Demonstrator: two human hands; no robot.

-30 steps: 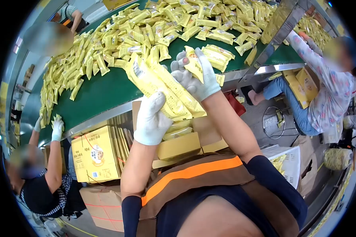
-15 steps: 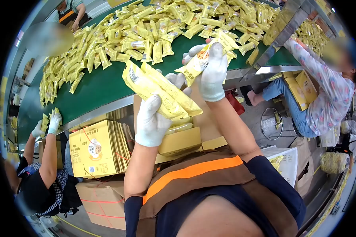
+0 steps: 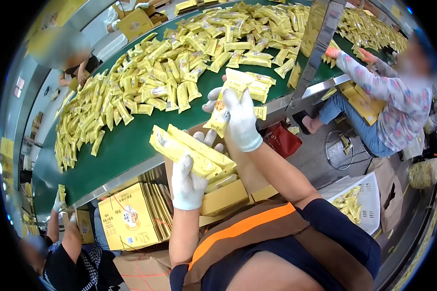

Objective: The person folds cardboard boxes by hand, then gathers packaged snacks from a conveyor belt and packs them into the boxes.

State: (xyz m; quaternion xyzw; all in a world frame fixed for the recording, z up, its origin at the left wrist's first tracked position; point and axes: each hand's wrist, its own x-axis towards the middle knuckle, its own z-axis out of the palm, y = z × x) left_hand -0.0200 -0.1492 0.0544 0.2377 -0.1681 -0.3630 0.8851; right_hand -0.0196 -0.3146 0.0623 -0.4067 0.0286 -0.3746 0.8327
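My left hand [image 3: 189,182], in a white glove, is closed around yellow packets [image 3: 192,151] lying side by side above an open carton [image 3: 224,198]. The gloved fingers of my right hand [image 3: 238,116] wrap round another yellow packet [image 3: 220,112], which is tilted with its printed face partly showing. It is held near the belt's edge, up and to the right of the left hand's packets. Many similar packets [image 3: 165,72] are heaped on the green belt [image 3: 107,160] beyond both hands. A few packets [image 3: 260,87] lie at the belt edge just right of my right hand.
Flat printed cartons [image 3: 131,218] stand at the lower left. A metal post [image 3: 320,48] rises at the right of the belt. A white crate [image 3: 369,203] with packets is at the lower right. Several co-workers are around the belt; one person in a floral top [image 3: 403,106] sits at right.
The view has shifted. My right hand's packet has turned to hang more upright, nearer the left hand's packets. Both hands keep their hold. The floral-sleeved co-worker's hands now show on packets.
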